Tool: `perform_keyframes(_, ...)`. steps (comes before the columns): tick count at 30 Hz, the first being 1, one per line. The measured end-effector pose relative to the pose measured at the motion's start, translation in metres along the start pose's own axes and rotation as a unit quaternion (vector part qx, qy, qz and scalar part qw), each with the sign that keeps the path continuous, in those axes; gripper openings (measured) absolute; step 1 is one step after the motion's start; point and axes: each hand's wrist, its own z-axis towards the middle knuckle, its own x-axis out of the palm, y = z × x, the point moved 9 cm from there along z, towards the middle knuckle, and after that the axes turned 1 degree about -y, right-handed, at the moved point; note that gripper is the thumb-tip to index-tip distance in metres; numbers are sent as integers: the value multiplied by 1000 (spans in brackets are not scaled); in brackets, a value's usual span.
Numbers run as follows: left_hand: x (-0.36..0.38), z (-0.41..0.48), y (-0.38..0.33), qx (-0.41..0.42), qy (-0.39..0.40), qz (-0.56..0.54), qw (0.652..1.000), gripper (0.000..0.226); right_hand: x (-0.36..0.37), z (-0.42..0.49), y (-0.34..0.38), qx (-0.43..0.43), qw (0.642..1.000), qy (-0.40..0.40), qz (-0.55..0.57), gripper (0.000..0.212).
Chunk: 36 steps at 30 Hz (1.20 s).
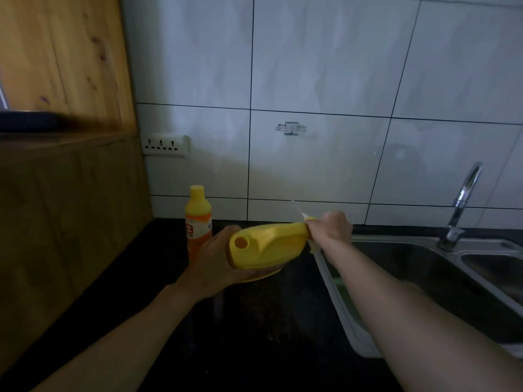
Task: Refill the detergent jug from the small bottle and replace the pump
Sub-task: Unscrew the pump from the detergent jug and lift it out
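Detergent jug [268, 244] held tilted sideways above the table [254, 335], left hand [215, 261] cupping its base, right hand [329, 226] gripping its pump [307, 217]; small bottle [198, 219] (capped, contents unseen) stands behind.

Small bottle [198, 219] stands on counter [254, 335] behind tilted jug [266, 244], sink [424, 278] right.

at your three o'clock sits a steel sink [424, 267] with its tap [461, 205]; a socket [165, 146] at ten o'clock on the tiles [325, 66], beside a wood cabinet [62, 193].
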Motion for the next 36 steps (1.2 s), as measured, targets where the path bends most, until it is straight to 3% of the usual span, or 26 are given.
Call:
perform_keyframes(5,4,9,-1,-9,1,4,1000,62,3,2,-24,31,999,24,-31,20)
perform_keyframes(10,-2,14,11,-74,-27,4,997,64,14,-4,-39,25,995,60,-74,20)
perform_keyframes(14,-1,18,9,-114,-66,47,990,66,30,-18,-49,6,989,80,-123,36)
perform_keyframes(18,1,25,10,-161,-91,89,979,72,38,-31,-59,-8,987,70,-143,22)
perform_keyframes(24,4,28,20,-235,-122,86,960,79,49,-42,-61,-57,975,81,-199,21)
perform_keyframes(36,9,21,22,-269,-133,124,946,88,61,-60,-74,-84,960,93,-249,22)
